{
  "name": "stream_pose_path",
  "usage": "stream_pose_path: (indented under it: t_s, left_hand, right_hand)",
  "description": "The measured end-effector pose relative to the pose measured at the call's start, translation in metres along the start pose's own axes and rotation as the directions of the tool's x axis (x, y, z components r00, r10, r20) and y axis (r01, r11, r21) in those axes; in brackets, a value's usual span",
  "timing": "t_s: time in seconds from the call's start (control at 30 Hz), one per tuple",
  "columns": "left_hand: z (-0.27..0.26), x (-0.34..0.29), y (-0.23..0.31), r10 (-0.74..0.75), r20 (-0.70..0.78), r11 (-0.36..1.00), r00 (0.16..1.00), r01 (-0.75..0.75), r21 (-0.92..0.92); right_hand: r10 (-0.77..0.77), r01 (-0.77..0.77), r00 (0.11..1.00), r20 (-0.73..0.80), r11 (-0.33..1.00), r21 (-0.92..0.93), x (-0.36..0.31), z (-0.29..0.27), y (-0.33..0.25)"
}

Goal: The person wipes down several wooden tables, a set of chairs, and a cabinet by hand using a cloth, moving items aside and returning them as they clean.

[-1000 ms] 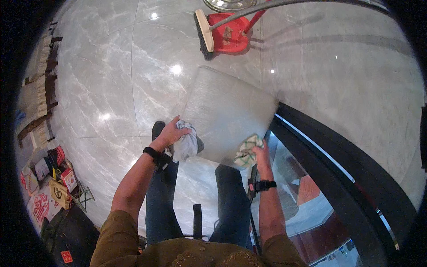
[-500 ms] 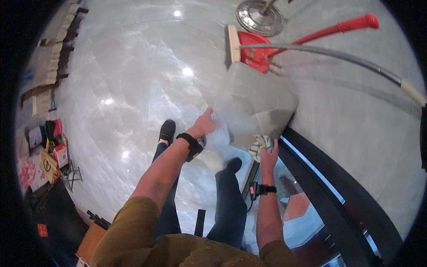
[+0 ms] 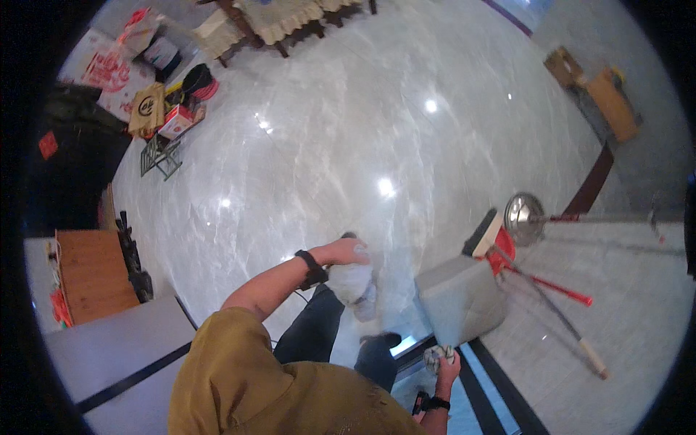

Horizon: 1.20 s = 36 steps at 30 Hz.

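My left hand (image 3: 342, 252) is closed on a pale, partly see-through plastic bag (image 3: 351, 284), which hangs down over my leg; blur softens its outline. Lower right, my right hand (image 3: 449, 368) grips a crumpled white-and-green cloth (image 3: 437, 357). This cloth is just below a grey padded stool (image 3: 464, 299) and over a low black-framed glass surface (image 3: 487, 388). A wristband is on each arm. My left fingertips are hard to make out.
Right of the stool lie a broom (image 3: 540, 297) and a red dustpan (image 3: 505, 248), beside a round metal stand base (image 3: 523, 219). Left are a small folding stool (image 3: 161, 158), bags and boxes, and a grey cabinet (image 3: 127, 355). Cardboard (image 3: 612, 105) lies far right.
My view has swung, so the stool, broom and dustpan sit lower and further right. The bag has lifted with my left hand and shows more fully. My right hand keeps the cloth.
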<state>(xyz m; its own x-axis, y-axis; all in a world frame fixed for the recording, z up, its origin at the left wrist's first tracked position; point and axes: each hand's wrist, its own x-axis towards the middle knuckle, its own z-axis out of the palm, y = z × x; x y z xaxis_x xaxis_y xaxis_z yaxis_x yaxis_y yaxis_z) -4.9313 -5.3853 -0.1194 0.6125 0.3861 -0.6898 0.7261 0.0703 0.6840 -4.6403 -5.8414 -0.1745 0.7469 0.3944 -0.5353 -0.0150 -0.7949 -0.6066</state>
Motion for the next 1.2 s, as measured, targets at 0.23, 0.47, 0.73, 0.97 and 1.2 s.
stream_pose_path:
  t_s: [0.23,0.47,0.73,0.97,1.2]
  left_hand:
    - [-0.18,-0.125,-0.066,-0.108,-0.342,0.994,0.933,0.093,-0.059]
    - [-0.213,-0.192,-0.134,-0.199,-0.538,0.98,0.819,0.15,-0.134]
    - [-0.186,-0.284,-0.193,-0.426,-0.644,0.89,0.635,0.167,-0.424]
    - [-0.172,-0.302,-0.185,-0.544,-0.627,0.817,0.557,0.181,-0.548]
    - [-0.262,-0.249,-0.123,-0.449,-0.689,0.681,0.569,-0.281,-0.676]
  right_hand:
    - [-0.05,0.053,0.999,0.019,0.978,-0.203,-0.009,0.009,-0.153]
    - [-0.215,0.272,0.951,0.222,0.923,-0.272,0.011,0.062,-0.292]
    - [-0.472,0.605,0.796,0.379,0.641,-0.471,0.058,0.151,-0.437]
    - [-0.563,0.656,0.745,0.357,0.715,-0.241,0.125,0.175,-0.489]
    - [-0.327,0.428,0.898,0.294,0.802,-0.416,0.216,0.12,-0.435]
